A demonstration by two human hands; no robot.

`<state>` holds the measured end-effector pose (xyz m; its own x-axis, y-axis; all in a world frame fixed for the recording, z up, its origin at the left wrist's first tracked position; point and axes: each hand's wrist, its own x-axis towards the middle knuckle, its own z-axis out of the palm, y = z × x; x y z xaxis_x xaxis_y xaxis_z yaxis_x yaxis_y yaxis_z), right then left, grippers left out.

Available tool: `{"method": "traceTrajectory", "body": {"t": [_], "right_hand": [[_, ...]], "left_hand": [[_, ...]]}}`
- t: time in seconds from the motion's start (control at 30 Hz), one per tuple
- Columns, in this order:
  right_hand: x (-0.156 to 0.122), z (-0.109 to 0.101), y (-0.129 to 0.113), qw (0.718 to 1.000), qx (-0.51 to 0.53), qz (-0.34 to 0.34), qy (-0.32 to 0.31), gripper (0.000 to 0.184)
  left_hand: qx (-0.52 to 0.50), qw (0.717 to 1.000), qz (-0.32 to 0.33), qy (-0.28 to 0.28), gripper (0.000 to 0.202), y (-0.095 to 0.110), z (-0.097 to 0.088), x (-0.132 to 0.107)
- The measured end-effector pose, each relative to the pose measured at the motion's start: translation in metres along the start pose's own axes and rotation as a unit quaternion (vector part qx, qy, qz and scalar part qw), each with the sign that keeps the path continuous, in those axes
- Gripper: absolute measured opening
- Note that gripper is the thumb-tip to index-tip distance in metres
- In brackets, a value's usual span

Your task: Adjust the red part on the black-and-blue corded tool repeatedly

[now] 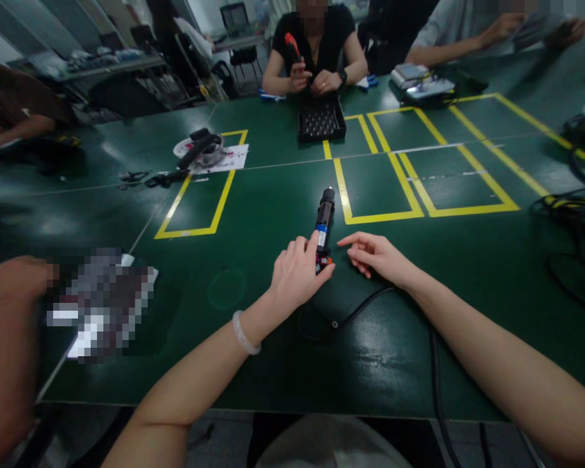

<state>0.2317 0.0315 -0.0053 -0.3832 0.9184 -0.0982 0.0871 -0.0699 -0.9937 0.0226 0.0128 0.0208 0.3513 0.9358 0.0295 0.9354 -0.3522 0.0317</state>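
Note:
An electric screwdriver [325,214] lies on the green table in front of me, its dark nose and bit pointing away. Its rear casing is off, so a silver motor with a blue band and some coloured parts and wires show. My left hand [297,270] grips it around the rear, index finger along the motor and thumb on the near side; the palm hides part of it. Just to the right hovers my right hand [373,253], empty, index finger stretched toward the tool and the others loosely curled. A loose black cable [363,307] runs beneath my right forearm.
Yellow tape outlines [385,218] mark the table [273,351]. Across from me a person holds a red-tipped tool [291,47] behind a black tray [322,133] of small parts. Coiled black cables [572,224] lie right. Another person's arm [10,338] reaches in at left beside a blurred device [112,299].

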Motion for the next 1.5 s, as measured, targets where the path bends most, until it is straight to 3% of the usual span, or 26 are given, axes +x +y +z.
{"method": "traceTrajectory", "body": {"t": [0.17, 0.33, 0.6, 0.93, 1.1, 1.27, 1.5], "right_hand": [[0.0, -0.016, 0.002, 1.0, 0.023, -0.014, -0.007, 0.033], [0.0, -0.017, 0.005, 0.999, 0.047, 0.006, -0.01, 0.031], [0.0, -0.011, 0.005, 0.999, 0.034, 0.013, 0.008, 0.032], [0.001, -0.009, 0.01, 0.999, 0.035, 0.01, 0.019, 0.031], [0.0, -0.008, 0.009, 0.999, 0.041, 0.011, 0.019, 0.029], [0.001, -0.007, 0.009, 0.999, 0.043, 0.009, 0.021, 0.03], [0.002, -0.006, 0.01, 0.999, 0.028, 0.001, 0.018, 0.029]], "left_hand": [[0.026, 1.0, 0.005, -0.003, 0.068, -0.015, -0.002, -0.005], [0.049, 0.999, -0.021, -0.011, 0.066, -0.047, -0.008, -0.01], [0.054, 0.988, -0.144, -0.033, 0.069, -0.127, -0.013, -0.011], [0.016, 0.951, -0.304, -0.048, 0.074, -0.244, -0.012, 0.005], [0.003, 0.936, -0.348, -0.052, 0.07, -0.286, -0.016, 0.015], [0.002, 0.923, -0.382, -0.039, 0.066, -0.307, -0.017, 0.022], [0.033, 0.916, -0.399, 0.015, 0.065, -0.303, 0.0, 0.021]]}}
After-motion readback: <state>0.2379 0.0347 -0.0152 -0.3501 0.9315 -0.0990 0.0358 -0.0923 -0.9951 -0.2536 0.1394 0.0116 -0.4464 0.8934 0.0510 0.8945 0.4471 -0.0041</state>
